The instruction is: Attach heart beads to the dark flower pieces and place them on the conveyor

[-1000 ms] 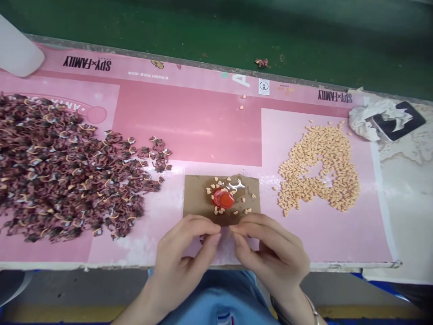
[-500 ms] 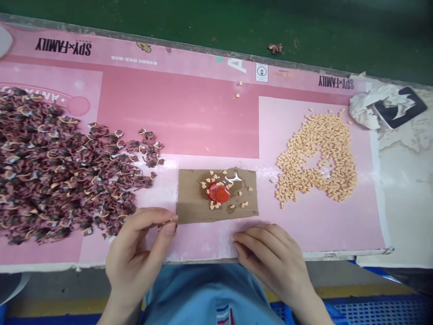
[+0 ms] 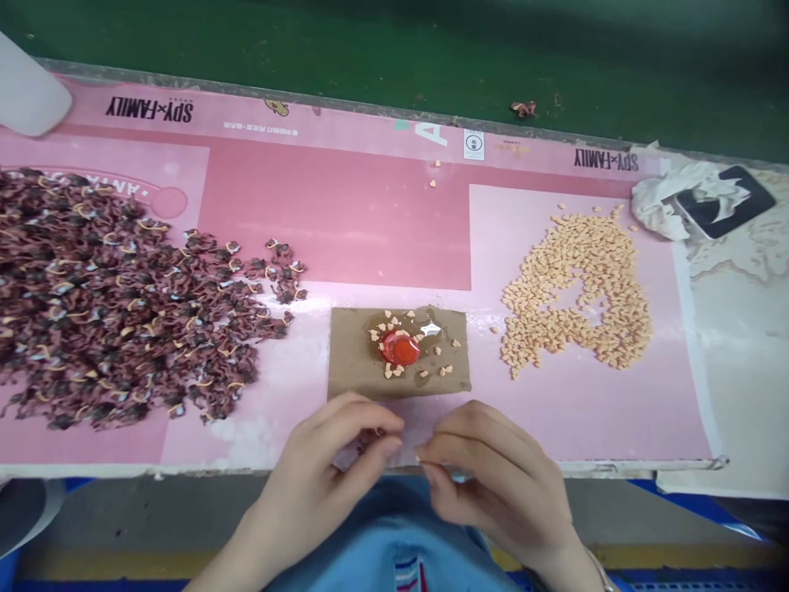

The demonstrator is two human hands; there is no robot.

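Observation:
My left hand [image 3: 329, 469] and my right hand [image 3: 493, 473] meet at the near edge of the pink mat [image 3: 345, 214], fingertips pinched toward each other. The left fingers pinch a small dark piece with a thin tan band, barely visible. What the right fingertips pinch is too small to name. Just beyond them lies a brown cardboard square [image 3: 357, 358] with a red cap [image 3: 399, 349] in a glossy puddle and a few tan bits. A big heap of dark maroon pieces [image 3: 104, 312] lies to the left. A pile of small tan pieces [image 3: 579, 296] lies to the right.
A white object [image 3: 28, 90] sits at the far left corner. A crumpled white cloth with a black phone-like item [image 3: 724, 201] lies at the far right. Green floor [image 3: 431, 49] runs beyond the table. My blue clothing [image 3: 394, 543] shows below the table edge.
My left hand reached left to the maroon heap's edge half a second ago, then came back to the middle to meet my right hand, with a small piece pinched.

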